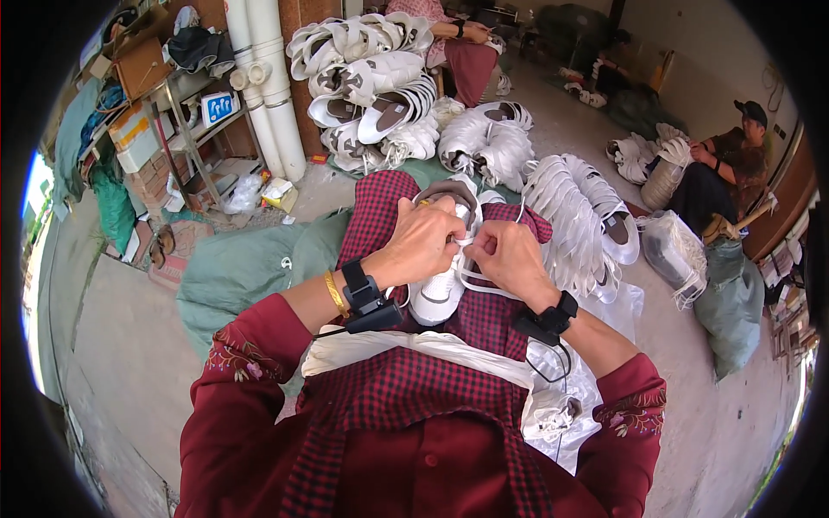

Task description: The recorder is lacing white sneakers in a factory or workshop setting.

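A white sneaker [436, 295] with a brownish-grey collar lies on my lap, toe toward me, on the red-and-black checked apron [397, 384]. My left hand [423, 235] curls over the lacing area, its thumb and fingers closed on the white shoelace near the eyelets. On the other side my right hand [511, 262] pinches the white shoelace [473, 281], and a loop of it hangs below that hand. Another lace end rises above the right hand. The fingers hide the exact spot where the lace passes through.
Stacked white sneakers [367, 86] stand ahead, with further rows of sneakers [574, 216] to the right. A green sack [250, 268] spreads at my left; another sack [730, 293] stands at far right. White pipes [268, 95] and a metal shelf [203, 129] are back left. Two people sit farther off.
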The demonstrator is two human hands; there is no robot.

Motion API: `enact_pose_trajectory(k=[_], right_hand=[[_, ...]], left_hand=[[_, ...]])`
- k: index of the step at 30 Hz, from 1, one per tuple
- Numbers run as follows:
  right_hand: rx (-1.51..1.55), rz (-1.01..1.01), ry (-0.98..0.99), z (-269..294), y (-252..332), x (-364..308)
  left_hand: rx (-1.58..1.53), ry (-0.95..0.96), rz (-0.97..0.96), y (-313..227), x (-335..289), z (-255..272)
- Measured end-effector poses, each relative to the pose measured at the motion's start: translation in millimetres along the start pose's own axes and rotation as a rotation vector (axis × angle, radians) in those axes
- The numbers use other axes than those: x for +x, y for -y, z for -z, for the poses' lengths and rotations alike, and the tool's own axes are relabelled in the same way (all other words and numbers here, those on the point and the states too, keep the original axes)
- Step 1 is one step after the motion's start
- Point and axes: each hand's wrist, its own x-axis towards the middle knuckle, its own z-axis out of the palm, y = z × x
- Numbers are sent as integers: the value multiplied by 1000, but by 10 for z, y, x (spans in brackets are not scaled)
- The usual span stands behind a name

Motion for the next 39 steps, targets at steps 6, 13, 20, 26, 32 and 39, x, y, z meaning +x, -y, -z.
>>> enact_pose_trajectory(k=[6, 13, 20, 26, 32, 39], right_hand=[[-125, 288, 20, 87, -37, 46], [-185, 428, 42, 160, -141, 119], [-129, 414, 74, 150, -188, 150], [-61, 431, 85, 165, -188, 168], [-5, 475, 157, 211, -174, 201], [-5, 413, 175, 225, -121, 198]], left_hand=[[-3, -7, -2, -26, -14, -5], [-3, 300, 138, 32, 282, 180], [-27, 381, 87, 44, 394, 225], [-14, 373, 75, 29, 384, 199], [-18, 466, 28, 14, 407, 197], [-62, 277, -84, 98, 284, 131]])
